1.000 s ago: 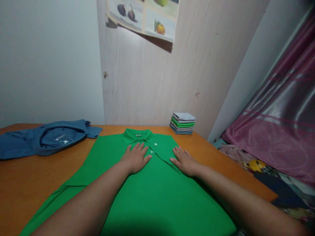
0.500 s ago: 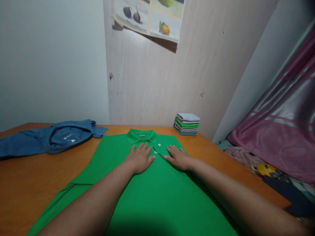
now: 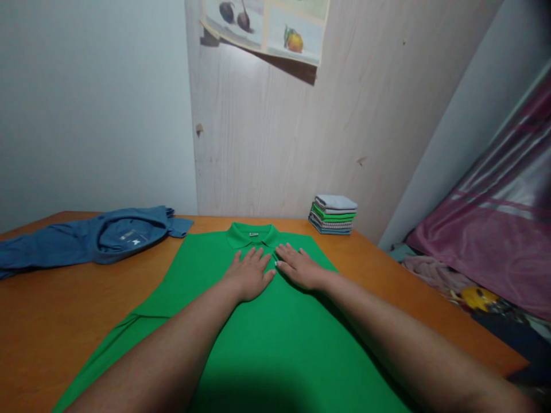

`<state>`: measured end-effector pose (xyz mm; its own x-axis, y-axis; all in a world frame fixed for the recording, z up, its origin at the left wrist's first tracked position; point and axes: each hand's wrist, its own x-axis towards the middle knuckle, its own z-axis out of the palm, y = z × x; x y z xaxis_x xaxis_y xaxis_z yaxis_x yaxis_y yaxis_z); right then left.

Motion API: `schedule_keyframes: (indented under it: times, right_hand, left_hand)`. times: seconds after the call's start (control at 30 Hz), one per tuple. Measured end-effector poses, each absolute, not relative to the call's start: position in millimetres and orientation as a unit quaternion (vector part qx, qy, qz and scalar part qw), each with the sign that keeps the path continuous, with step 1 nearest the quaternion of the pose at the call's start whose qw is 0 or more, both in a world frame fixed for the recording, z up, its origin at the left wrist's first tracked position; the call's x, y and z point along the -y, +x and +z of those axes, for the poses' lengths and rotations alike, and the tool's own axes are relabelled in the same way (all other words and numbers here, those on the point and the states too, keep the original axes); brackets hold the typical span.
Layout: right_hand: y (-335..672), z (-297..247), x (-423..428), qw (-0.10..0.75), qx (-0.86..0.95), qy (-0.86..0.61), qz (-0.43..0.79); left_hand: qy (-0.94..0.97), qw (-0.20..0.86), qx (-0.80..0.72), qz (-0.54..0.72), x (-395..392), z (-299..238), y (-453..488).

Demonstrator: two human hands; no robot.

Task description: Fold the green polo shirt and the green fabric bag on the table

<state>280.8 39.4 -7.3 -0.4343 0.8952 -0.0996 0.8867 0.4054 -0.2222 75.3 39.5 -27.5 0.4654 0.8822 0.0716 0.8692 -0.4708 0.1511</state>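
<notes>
A green polo shirt (image 3: 275, 338) lies spread face up, its collar (image 3: 253, 234) toward the wall and its lower part running out of view at the bottom. My left hand (image 3: 249, 275) rests flat on the chest just below the collar, fingers spread. Close beside it, my right hand (image 3: 299, 267) lies palm down over the button placket, fingers stretched out and hiding most of the chest print. Neither hand grips the fabric. A fold creases the shirt's left sleeve area.
On the orange-brown table (image 3: 55, 310), a crumpled blue shirt (image 3: 129, 232) lies at the back left. A stack of folded clothes (image 3: 333, 214) stands at the back right, near the wall. Beyond the table's right edge hang pink curtains (image 3: 491, 218) above a heap of cloth.
My right hand has slid left across the chest, closer to my left hand, and now covers the placket. My left hand stays at about the same place on the shirt. The view has shifted slightly.
</notes>
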Motion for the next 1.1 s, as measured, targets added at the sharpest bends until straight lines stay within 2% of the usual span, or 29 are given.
schedule_keyframes:
  times: [0.23,0.57,0.67,0.77,1.1]
  right_hand:
    - [280,-9,-46,0.008,0.85,-0.508,0.138]
    - [296,-14,-66,0.028,0.818,-0.562,0.117]
    - [309,-14,-80,0.053,0.775,-0.625,0.077]
    - [322,-17,-92,0.04,0.719,-0.692,0.053]
    - [337,-18,-111,0.026,0.693,-0.718,0.058]
  left_hand:
    - [0.857,0.049,-0.508,0.068,-40,-27,75]
    - [0.856,0.048,-0.509,0.07,-41,-28,75]
    - [0.855,0.045,-0.511,0.072,-41,-28,74]
    - [0.856,0.043,-0.51,0.075,-40,-28,74]
    - [0.854,0.04,-0.515,0.064,-39,-25,74]
